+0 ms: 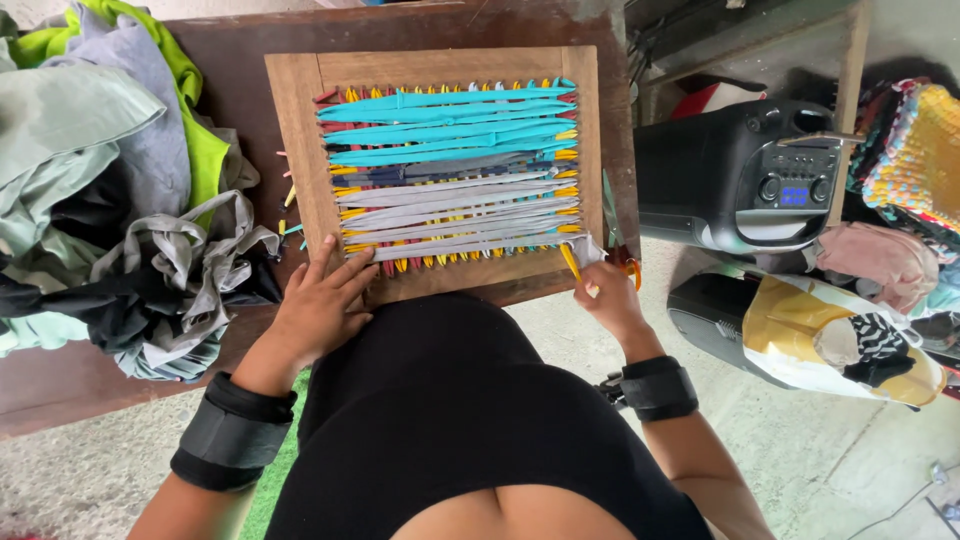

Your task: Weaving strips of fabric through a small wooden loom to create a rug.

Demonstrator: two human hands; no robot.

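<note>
Fabric heap [110, 190] left of loom [300, 150], radio [740, 175] right

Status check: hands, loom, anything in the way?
Left hand flat on wooden loom frame. Right hand pinching grey strip at corner. Cloth pile beside, not blocking.

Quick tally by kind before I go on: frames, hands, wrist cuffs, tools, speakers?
Frame: 1
Hands: 2, left hand, right hand
Wrist cuffs: 2
Yellow tool: 1
Speaker: 1
Total: 7
</note>
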